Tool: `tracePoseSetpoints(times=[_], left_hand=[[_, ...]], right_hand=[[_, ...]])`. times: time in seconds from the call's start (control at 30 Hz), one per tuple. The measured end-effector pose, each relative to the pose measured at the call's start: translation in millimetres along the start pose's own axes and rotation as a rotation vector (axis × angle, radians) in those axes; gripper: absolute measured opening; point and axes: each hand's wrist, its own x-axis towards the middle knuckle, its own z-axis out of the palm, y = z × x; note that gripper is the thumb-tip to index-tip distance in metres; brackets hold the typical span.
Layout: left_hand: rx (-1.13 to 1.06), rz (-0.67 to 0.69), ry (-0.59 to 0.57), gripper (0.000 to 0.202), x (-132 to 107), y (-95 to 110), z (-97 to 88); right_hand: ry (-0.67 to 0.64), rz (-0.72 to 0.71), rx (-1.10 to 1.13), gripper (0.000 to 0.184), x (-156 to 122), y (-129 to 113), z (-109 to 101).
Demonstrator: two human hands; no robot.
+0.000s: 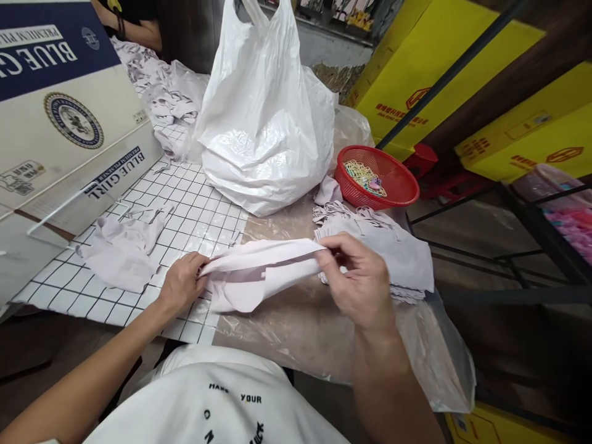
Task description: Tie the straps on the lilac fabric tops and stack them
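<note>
Both hands hold one pale lilac garment (259, 271) stretched flat between them just above the table. My left hand (181, 285) pinches its left end, fingers closed on the fabric. My right hand (358, 277) grips the right end with thumb and fingers pressed together. Behind my right hand lies a stack of similar lilac garments (393, 246). Another loose lilac garment (123, 246) rests on the white grid board (194, 209) to the left of my left hand.
A big white plastic bag (263, 117) stands at the table's middle. A red basket (377, 179) holding small clips sits at the right. A Blue Girl carton (60, 117) leans at left. Another person's arm (134, 24) shows at the far end. Yellow boxes (435, 74) stand right.
</note>
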Motion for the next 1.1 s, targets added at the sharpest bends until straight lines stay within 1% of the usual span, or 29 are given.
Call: tracePoseSetpoints(times=[0.1, 0.17, 0.23, 0.27, 0.3, 0.33, 0.43, 0.53, 0.6, 0.63, 0.67, 0.73, 0.77, 0.8, 0.83, 0.87, 0.93, 1.0, 1.1], left_hand=[[-0.363, -0.229, -0.146, 0.022, 3.5, 5.8, -37.0], [-0.597, -0.33, -0.259, 0.031, 6.4, 10.5, -63.0], [-0.713, -0.348, -0.388, 0.038, 10.6, 13.4, -82.2], [-0.729, -0.344, -0.445, 0.04, 12.9, 13.8, -87.9], [-0.723, -0.344, -0.474, 0.041, 15.0, 13.4, -90.8], [-0.692, -0.355, -0.462, 0.043, 16.7, 12.5, -91.3], [-0.52, -0.416, -0.297, 0.045, 18.7, 9.1, -83.6], [-0.394, -0.385, -0.229, 0.04, 17.6, 8.3, -72.7], [-0.401, -0.356, -0.192, 0.034, 18.2, 9.7, -66.2], [-0.453, -0.356, -0.193, 0.031, 19.0, 10.9, -62.9], [-0.551, -0.371, -0.217, 0.029, 20.2, 12.4, -59.2], [-0.833, -0.441, -0.288, 0.025, 22.5, 16.1, -51.1], [-0.972, -0.487, -0.296, 0.025, 23.3, 18.1, -46.9], [-1.08, -0.533, -0.28, 0.026, 23.7, 19.7, -42.9], [-1.143, -0.574, -0.254, 0.028, 23.8, 21.0, -39.6], [-1.16, -0.602, -0.234, 0.031, 23.5, 21.5, -37.1], [-1.07, -0.614, -0.205, 0.035, 22.5, 20.0, -35.4], [-0.83, -0.584, -0.134, 0.034, 21.5, 15.8, -37.8], [-0.345, -0.487, 0.093, 0.019, 21.3, 8.9, -46.1]], right_hand=[[0.099, 0.031, -0.096, 0.009, 1.6, 4.0, -20.6], [0.13, 0.036, -0.138, 0.008, 1.6, 5.1, -29.2], [0.101, 0.019, -0.164, 0.009, 1.4, 4.6, -31.6], [0.058, 0.009, -0.174, 0.011, 1.4, 4.8, -30.5], [0.001, 0.005, -0.184, 0.012, 1.3, 5.7, -28.0], [-0.055, 0.013, -0.199, 0.014, 1.1, 7.5, -24.6], [-0.161, 0.099, -0.258, 0.018, -1.4, 15.8, -13.4], [-0.232, 0.188, -0.256, 0.02, -6.5, 19.8, -6.8], [-0.244, 0.207, -0.235, 0.02, -9.0, 17.8, -4.8], [-0.238, 0.206, -0.233, 0.02, -9.6, 16.2, -3.7], [-0.233, 0.201, -0.233, 0.02, -9.6, 14.9, -2.3], [-0.244, 0.186, -0.241, 0.022, -8.7, 14.7, 1.7], [-0.255, 0.187, -0.251, 0.024, -8.0, 16.2, 4.1], [-0.268, 0.194, -0.265, 0.024, -7.4, 18.8, 6.3], [-0.282, 0.206, -0.281, 0.025, -7.1, 22.3, 8.2], [-0.298, 0.223, -0.296, 0.025, -7.0, 26.3, 9.5], [-0.323, 0.265, -0.333, 0.026, -8.0, 34.6, 10.3], [-0.336, 0.307, -0.381, 0.026, -10.3, 41.1, 9.5], [-0.361, 0.328, -0.429, 0.025, -14.5, 45.5, 8.6]])
